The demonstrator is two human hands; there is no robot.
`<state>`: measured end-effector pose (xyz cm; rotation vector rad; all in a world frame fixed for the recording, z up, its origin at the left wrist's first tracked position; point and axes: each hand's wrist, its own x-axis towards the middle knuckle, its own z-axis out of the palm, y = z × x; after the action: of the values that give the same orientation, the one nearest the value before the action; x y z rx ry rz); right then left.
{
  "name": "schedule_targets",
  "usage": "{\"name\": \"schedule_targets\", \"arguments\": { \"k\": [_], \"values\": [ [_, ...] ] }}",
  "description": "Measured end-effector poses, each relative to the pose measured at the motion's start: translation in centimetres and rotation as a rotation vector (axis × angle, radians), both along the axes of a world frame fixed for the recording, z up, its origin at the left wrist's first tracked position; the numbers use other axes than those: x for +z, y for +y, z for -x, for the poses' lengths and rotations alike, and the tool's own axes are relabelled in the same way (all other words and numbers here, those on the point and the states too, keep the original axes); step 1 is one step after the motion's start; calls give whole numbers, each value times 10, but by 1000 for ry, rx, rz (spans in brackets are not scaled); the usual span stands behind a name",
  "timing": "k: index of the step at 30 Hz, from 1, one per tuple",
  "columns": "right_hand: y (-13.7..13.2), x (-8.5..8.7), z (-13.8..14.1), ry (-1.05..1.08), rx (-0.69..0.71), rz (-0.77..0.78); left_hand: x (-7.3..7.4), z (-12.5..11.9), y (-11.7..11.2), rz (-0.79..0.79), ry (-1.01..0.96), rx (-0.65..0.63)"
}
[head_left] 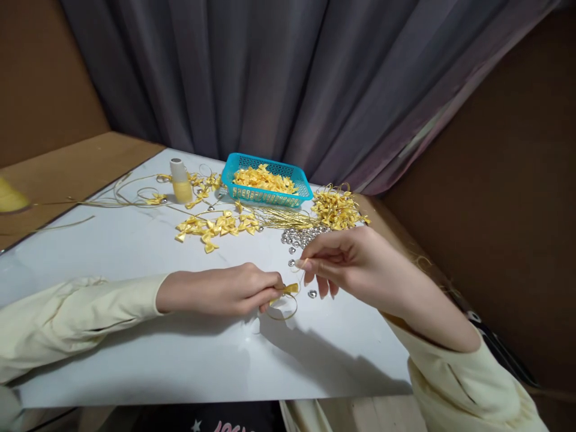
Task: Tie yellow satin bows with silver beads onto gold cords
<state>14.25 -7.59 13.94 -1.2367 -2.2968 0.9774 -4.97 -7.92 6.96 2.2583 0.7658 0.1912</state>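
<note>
My left hand (pixel 234 291) rests on the white table (pixel 135 348), its fingers pinched on a small yellow ribbon bow (pixel 288 290) with a gold cord loop (pixel 283 311) hanging below it. My right hand (pixel 346 261) hovers just to the right, thumb and forefinger pinched on the thin gold cord's end. A silver bell (pixel 312 294) lies on the table under the right fingers. Both sleeves are pale yellow.
A blue basket (pixel 265 193) of yellow bows stands at the back. Loose bows (pixel 216 226), a heap of gold-corded bows (pixel 337 208), silver bells (pixel 299 237), gold cords (pixel 281 219) and a yellow bottle (pixel 180 180) lie around it. A grey curtain hangs behind.
</note>
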Motion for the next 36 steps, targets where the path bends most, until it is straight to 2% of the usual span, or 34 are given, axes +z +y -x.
{"name": "schedule_targets", "arguments": {
  "k": [2, 4, 6, 10, 13, 16, 19, 22, 24, 26, 28, 30, 33, 36],
  "values": [
    [1, -5, 1, 11, -5, 13, -2, 0, 0, -1, -8, 1],
    [1, -2, 1, 44, 0, -5, -2, 0, 0, 1, -13, 1],
    [-3, 9, 1, 115, -15, -64, -3, 1, 0, 13, -17, -3],
    [-14, 39, -2, 240, -90, -283, -4, 2, 2, 50, -47, -11],
    [-20, 46, -3, 180, -71, -367, -5, 2, 3, 38, -65, 6],
    [-22, 40, -5, 48, -30, -424, -6, 2, 4, 21, -70, 23],
    [-22, 36, -12, -10, -48, -370, -8, 1, 5, 15, -78, 41],
    [-24, 38, -23, 30, -93, -195, -10, 1, 6, 12, -83, 45],
    [-25, 38, -33, 53, -65, -68, -10, 1, 6, 15, -74, 56],
    [-23, 32, -42, 16, 17, 58, -10, 1, 6, 16, -63, 72],
    [-20, 17, -51, -104, 129, 147, -9, 0, 6, 12, -54, 81],
    [-15, -5, -59, -221, 224, 123, -8, 0, 6, 16, -48, 84],
    [-6, -42, -67, -361, 171, 52, -8, 0, 7, 37, -47, 82],
    [1, -68, -71, -443, 146, 79, -8, 1, 7, 58, -42, 86]
  ]
}}
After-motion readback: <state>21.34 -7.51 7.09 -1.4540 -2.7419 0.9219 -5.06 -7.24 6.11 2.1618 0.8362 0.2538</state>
